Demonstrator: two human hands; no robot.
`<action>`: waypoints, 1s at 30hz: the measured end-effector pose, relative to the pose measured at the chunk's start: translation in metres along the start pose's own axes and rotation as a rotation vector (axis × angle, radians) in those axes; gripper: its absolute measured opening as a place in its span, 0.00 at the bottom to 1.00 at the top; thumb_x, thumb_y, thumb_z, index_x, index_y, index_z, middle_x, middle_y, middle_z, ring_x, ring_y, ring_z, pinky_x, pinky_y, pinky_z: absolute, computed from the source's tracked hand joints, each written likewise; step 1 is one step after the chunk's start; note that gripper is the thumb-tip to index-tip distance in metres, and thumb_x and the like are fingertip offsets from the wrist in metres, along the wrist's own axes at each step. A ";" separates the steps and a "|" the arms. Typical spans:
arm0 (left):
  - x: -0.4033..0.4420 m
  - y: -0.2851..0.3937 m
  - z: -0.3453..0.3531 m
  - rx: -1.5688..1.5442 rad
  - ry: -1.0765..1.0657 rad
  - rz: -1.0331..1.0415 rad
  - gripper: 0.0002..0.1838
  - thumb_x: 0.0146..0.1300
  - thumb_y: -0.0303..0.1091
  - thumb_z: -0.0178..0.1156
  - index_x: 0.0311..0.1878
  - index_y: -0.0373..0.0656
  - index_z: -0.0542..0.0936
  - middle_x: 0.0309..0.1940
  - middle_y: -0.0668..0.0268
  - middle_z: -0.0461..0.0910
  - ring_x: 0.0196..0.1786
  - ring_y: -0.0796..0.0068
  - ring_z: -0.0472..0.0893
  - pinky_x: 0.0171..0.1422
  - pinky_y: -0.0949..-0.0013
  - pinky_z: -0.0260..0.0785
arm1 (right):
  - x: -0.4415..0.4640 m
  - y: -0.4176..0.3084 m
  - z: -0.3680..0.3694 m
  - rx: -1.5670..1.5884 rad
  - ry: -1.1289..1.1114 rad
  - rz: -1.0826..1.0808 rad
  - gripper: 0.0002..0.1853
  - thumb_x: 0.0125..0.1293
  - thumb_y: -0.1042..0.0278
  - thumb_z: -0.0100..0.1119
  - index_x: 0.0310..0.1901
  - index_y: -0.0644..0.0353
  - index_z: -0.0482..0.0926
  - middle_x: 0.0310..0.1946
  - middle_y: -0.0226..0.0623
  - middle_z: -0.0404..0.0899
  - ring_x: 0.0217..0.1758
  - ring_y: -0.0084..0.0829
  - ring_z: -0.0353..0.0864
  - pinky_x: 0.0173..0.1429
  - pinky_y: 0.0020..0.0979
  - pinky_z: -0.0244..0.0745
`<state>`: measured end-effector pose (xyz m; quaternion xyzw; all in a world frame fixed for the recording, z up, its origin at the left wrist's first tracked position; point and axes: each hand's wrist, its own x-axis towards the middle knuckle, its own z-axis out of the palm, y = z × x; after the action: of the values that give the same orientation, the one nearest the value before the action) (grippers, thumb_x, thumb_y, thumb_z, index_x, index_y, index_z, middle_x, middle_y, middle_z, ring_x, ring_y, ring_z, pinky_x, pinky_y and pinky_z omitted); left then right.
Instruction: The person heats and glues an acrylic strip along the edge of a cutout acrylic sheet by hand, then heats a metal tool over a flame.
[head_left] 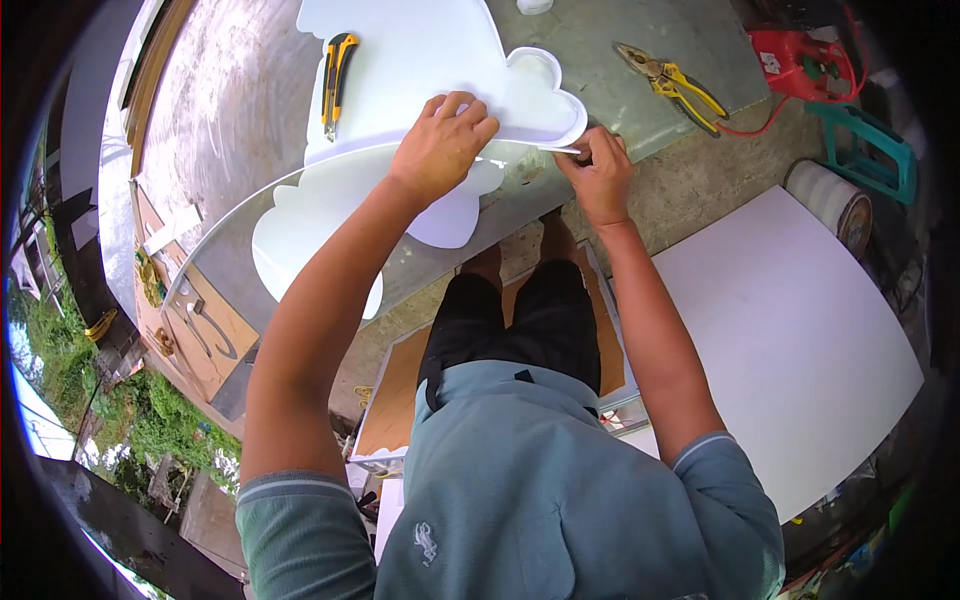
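Note:
A white cloud-shaped panel (420, 60) with scalloped, raised edges lies on the grey metal tabletop. Along its near edge runs a long thin white strip (345, 154), which curves away to the left. My left hand (445, 145) is closed over this strip and the panel's edge, fingers bent and knuckles up. At the strip's right end, beside a rounded lobe, my right hand (600, 178) pinches it; the fingertips are partly hidden. A yellow-and-black utility knife (338, 85) rests on the panel, left of my left hand. Beneath my left forearm are white scalloped pieces (310, 240).
Yellow-handled pliers (672, 86) lie at the table's right, near a red machine (800, 65) with a hose. A teal stool (868, 150) stands beyond. A large white sheet (785, 340) is at my right, and a brown board (390, 385) lies below the table.

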<state>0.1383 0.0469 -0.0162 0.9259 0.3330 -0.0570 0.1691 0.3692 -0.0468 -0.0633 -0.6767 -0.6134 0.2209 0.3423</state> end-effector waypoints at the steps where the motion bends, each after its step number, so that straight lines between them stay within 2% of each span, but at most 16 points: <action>1: 0.000 0.000 0.000 -0.004 -0.004 -0.001 0.17 0.57 0.23 0.58 0.51 0.44 0.76 0.53 0.61 0.76 0.66 0.56 0.71 0.76 0.54 0.60 | 0.000 0.000 0.000 0.006 0.000 -0.004 0.16 0.49 0.72 0.77 0.33 0.54 0.75 0.27 0.28 0.77 0.30 0.32 0.77 0.44 0.34 0.67; 30: 0.001 0.001 -0.003 -0.012 -0.016 -0.002 0.17 0.55 0.21 0.57 0.49 0.44 0.76 0.53 0.61 0.76 0.67 0.55 0.70 0.75 0.55 0.60 | -0.001 0.003 0.000 0.021 0.004 -0.018 0.16 0.47 0.75 0.75 0.33 0.54 0.74 0.28 0.28 0.75 0.31 0.33 0.76 0.44 0.34 0.67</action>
<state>0.1397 0.0474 -0.0128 0.9240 0.3330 -0.0625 0.1772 0.3708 -0.0476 -0.0654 -0.6679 -0.6162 0.2230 0.3528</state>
